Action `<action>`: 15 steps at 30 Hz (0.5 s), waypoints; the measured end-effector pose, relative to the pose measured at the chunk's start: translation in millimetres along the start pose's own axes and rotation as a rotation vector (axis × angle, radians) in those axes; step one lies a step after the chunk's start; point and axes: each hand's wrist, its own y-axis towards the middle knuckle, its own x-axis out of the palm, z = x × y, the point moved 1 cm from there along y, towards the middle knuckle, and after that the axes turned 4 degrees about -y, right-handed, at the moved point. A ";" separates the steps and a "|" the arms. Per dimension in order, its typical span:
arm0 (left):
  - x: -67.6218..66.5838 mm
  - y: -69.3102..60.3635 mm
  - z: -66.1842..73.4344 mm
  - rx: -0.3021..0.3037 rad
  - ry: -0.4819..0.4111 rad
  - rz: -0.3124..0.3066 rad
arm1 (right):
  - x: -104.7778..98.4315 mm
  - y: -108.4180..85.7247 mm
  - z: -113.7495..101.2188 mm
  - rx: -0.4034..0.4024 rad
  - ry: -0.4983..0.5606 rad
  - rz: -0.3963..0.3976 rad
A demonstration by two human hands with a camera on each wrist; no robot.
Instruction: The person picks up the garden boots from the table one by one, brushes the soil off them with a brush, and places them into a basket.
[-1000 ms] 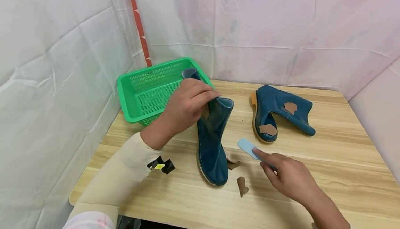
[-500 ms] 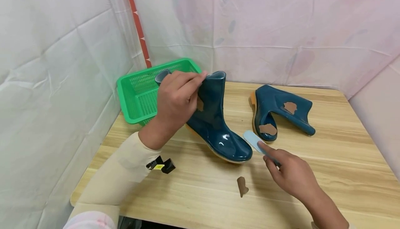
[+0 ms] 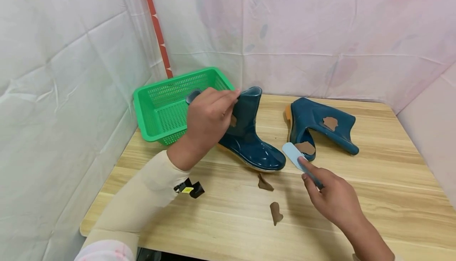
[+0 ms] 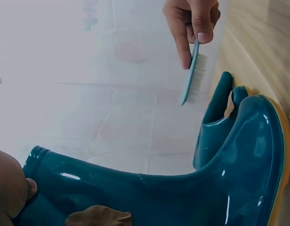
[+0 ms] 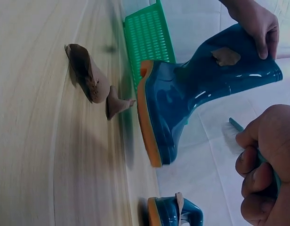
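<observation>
My left hand (image 3: 210,120) grips the top of a glossy dark-blue rain boot (image 3: 254,146), held roughly upright with its toe pointing right. In the right wrist view, the boot's orange sole (image 5: 149,117) appears lifted off the table. A brown patch (image 5: 226,56) clings to its shaft. To the right of the toe, my right hand (image 3: 336,197) holds a light-blue brush (image 3: 293,156), index finger extended along its back. Pale bristles (image 4: 197,75) show in the left wrist view, apart from the boot.
A second blue boot (image 3: 303,114) lies on its side at the right, bearing brown patches (image 3: 330,123). Two brown scraps (image 3: 276,213) lie on the wooden table (image 3: 221,221). A green basket (image 3: 156,137) stands behind my left hand, near the cloth wall.
The boot's toe has swung from pointing towards me to pointing right, and its shaft has risen, then dropped slightly. My right hand and the brush have shifted a little right and away.
</observation>
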 end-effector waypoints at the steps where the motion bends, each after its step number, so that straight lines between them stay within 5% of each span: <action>1: 1.5 -0.6 0.1 -0.005 0.000 -0.008 | 0.8 0.2 -0.7 -0.002 0.002 0.003; 15: 8.8 5.1 12.8 -0.100 0.094 -0.140 | 6.6 2.8 -3.5 -0.011 0.009 -0.013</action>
